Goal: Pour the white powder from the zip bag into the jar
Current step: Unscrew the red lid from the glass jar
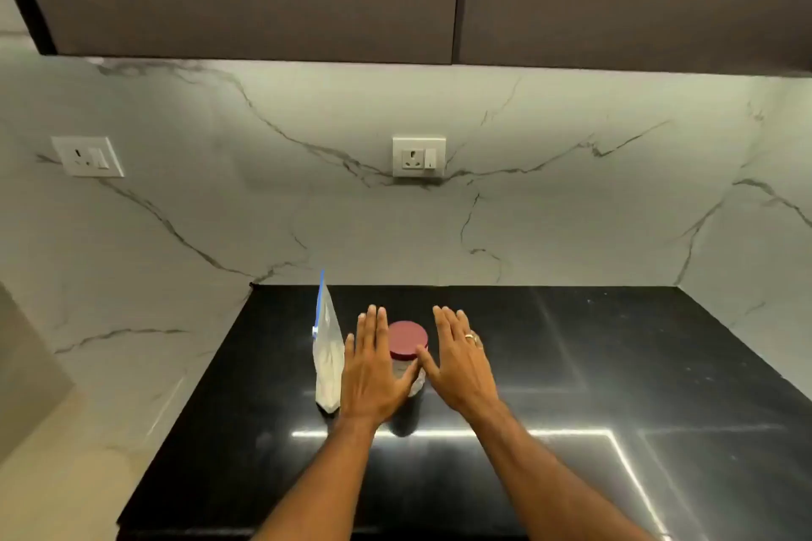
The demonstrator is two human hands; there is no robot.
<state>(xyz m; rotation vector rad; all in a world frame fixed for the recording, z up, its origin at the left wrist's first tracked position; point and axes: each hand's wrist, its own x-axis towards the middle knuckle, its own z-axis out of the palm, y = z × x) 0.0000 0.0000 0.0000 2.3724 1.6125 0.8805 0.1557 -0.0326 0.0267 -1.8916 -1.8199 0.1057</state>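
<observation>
Jar (411, 382): clear, round, matte red lid (408, 340) on; standing on your glossy black counter (571, 365).
Bag (328, 360): thin plastic, upright, powder-filled, blue zip; just left of jar.
Left hand (373, 369): flat, fingers together, holding nothing.
Right hand (459, 362): flat, fingers slightly spread, ringed.

Single head cam, wide-angle, looking forward and down over the black desk (571, 365) toward the marble wall (395, 224) at 12 o'clock; forearms enter close from 6 o'clock.

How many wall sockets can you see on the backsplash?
2: one wall socket at far left, another near the middle, above the jar. None looks hidden.
</observation>
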